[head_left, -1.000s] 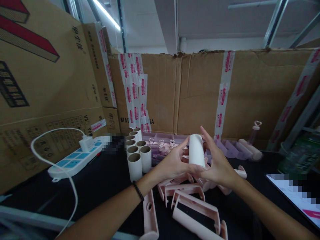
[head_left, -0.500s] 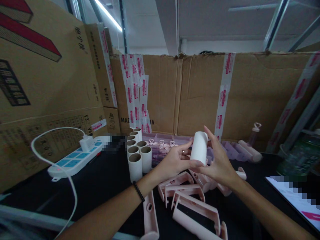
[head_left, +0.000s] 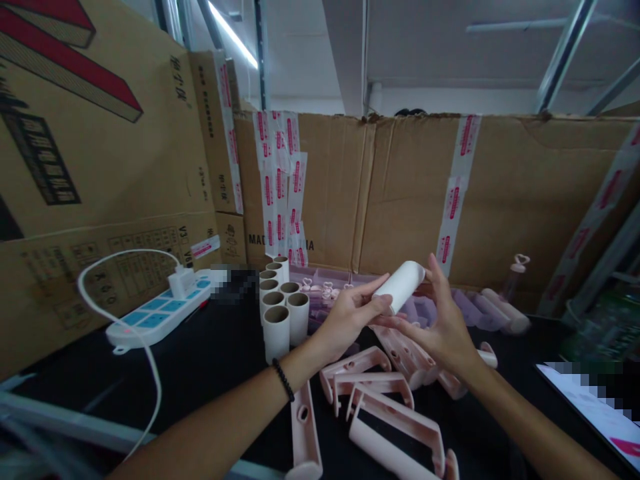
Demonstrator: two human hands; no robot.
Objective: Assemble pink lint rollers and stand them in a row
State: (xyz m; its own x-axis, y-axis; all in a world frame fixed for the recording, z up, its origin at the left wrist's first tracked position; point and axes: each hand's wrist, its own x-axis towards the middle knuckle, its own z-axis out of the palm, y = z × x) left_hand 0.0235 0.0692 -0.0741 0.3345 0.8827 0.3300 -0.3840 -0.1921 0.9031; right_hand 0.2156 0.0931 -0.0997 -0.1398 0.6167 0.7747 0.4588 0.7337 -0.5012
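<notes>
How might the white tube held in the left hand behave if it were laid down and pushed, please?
The white tube probably feels stiff, since its sides look straight where the left hand grips it. It may be light, as the similar standing tubes show hollow tops. Being round, it would likely roll if laid on its side.

Black worktop (head_left: 210, 407): white power strip (head_left: 164, 316) with blue socket panels lying at left; white open-ended tubes (head_left: 277, 339) clustered upright near middle; pale pink brackets (head_left: 386, 448) strewn across foreground; lilac plastic pieces (head_left: 467, 308) toward back; flat screen (head_left: 590, 408), partly pixelated, at right.
</notes>
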